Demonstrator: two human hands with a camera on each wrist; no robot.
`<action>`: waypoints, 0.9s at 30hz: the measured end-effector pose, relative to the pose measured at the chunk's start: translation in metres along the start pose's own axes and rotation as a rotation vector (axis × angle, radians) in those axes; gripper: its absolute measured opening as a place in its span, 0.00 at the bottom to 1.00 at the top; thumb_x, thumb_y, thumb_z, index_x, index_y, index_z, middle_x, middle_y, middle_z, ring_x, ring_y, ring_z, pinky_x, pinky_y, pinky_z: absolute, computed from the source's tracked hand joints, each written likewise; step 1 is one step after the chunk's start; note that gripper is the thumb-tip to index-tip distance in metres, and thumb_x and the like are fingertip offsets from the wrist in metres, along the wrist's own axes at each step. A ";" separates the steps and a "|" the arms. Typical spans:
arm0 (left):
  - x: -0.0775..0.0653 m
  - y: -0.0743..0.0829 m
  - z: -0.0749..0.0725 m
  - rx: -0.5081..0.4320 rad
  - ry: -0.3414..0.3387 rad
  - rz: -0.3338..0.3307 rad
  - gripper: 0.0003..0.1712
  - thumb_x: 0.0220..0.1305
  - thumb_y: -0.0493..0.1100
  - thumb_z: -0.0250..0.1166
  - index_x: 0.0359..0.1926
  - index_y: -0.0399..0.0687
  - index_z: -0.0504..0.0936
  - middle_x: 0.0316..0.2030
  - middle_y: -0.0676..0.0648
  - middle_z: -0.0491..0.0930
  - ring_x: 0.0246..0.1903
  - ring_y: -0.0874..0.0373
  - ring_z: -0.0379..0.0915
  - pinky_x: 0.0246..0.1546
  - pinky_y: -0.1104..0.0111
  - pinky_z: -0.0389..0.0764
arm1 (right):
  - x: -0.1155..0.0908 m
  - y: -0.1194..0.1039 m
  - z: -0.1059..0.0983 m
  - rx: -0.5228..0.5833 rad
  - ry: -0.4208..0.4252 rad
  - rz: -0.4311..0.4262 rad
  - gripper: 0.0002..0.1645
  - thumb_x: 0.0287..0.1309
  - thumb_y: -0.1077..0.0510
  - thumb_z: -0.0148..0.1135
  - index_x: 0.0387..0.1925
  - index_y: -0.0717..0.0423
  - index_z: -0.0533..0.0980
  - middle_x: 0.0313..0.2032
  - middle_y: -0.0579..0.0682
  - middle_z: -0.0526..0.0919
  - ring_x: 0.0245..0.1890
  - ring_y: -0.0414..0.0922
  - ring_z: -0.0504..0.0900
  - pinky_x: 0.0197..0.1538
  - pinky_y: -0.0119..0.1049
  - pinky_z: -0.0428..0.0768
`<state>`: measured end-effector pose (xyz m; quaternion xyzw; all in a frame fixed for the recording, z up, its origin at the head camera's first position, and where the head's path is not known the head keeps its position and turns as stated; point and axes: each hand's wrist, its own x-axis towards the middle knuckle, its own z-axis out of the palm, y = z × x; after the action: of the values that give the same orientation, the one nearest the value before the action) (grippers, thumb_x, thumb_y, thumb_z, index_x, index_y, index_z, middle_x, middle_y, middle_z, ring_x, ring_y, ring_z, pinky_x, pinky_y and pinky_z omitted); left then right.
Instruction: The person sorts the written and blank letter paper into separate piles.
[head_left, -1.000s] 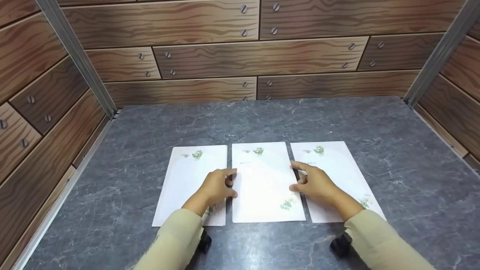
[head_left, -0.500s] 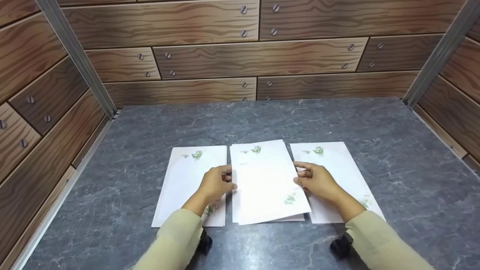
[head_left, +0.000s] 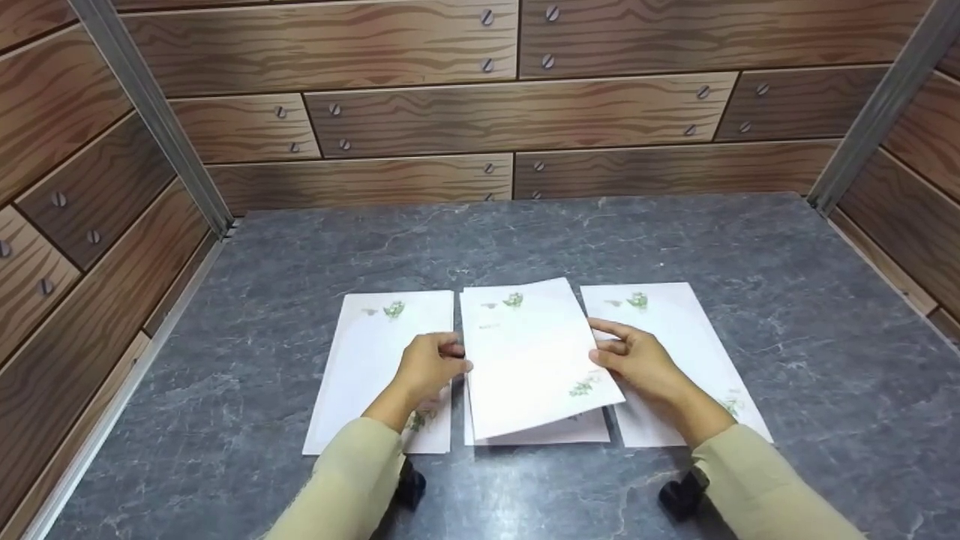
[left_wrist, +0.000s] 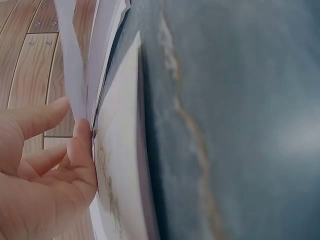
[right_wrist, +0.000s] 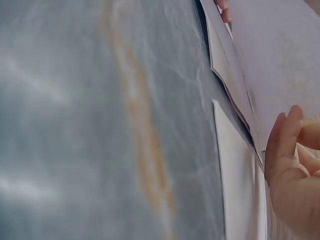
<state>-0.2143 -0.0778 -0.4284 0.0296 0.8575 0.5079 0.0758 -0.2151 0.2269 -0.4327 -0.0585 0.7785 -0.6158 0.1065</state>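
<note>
A white sheet of paper (head_left: 529, 352) with green plant prints in two corners is lifted and slightly turned above the middle paper stack (head_left: 592, 429). My left hand (head_left: 427, 367) holds its left edge; in the left wrist view, the edge of the sheet (left_wrist: 72, 60) passes between the thumb and fingers of that hand (left_wrist: 55, 165). On the opposite edge, my right hand (head_left: 637, 364) pinches the sheet between thumb and fingers. The right wrist view shows the raised underside of the sheet (right_wrist: 280, 60) beside the right hand (right_wrist: 295, 170).
A left paper stack (head_left: 367, 337) and a right paper stack (head_left: 667, 322), printed alike, lie on either side, partly under the forearms. All rest on a dark grey marbled table (head_left: 480, 240). Wood-patterned walls (head_left: 420, 120) with metal corner posts (head_left: 161, 127) enclose it.
The top sheet has come up off the middle stack, its near edge rising and swinging askew so papers beneath show. Both hands have moved slightly with it and closed on its edges.
</note>
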 end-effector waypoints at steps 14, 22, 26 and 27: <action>0.004 0.011 0.004 -0.023 0.054 0.011 0.26 0.58 0.33 0.67 0.59 0.34 0.75 0.36 0.49 0.79 0.38 0.56 0.76 0.35 0.70 0.81 | -0.003 -0.002 -0.005 0.097 0.006 -0.001 0.35 0.61 0.68 0.60 0.67 0.66 0.60 0.44 0.59 0.82 0.37 0.46 0.83 0.39 0.36 0.83; 0.006 0.019 0.010 -0.060 0.027 0.035 0.29 0.57 0.31 0.67 0.61 0.35 0.72 0.34 0.48 0.78 0.30 0.60 0.76 0.29 0.71 0.77 | -0.006 -0.003 -0.016 0.036 0.051 -0.020 0.35 0.61 0.68 0.59 0.68 0.65 0.60 0.42 0.57 0.82 0.34 0.44 0.83 0.36 0.34 0.83; 0.008 0.024 0.015 -0.089 0.017 0.019 0.31 0.57 0.31 0.67 0.63 0.37 0.71 0.35 0.47 0.78 0.29 0.60 0.77 0.29 0.70 0.79 | -0.008 -0.005 -0.021 0.008 0.071 -0.027 0.35 0.61 0.69 0.58 0.68 0.66 0.59 0.43 0.58 0.81 0.34 0.43 0.83 0.36 0.34 0.83; 0.009 0.025 0.016 -0.095 0.015 0.023 0.32 0.57 0.31 0.67 0.64 0.37 0.70 0.35 0.47 0.78 0.29 0.60 0.77 0.29 0.69 0.80 | -0.008 -0.005 -0.022 0.000 0.077 -0.030 0.35 0.62 0.69 0.58 0.68 0.66 0.59 0.43 0.58 0.81 0.34 0.43 0.83 0.36 0.33 0.83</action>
<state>-0.2211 -0.0508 -0.4151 0.0318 0.8325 0.5493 0.0650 -0.2125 0.2487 -0.4218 -0.0464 0.7810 -0.6192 0.0675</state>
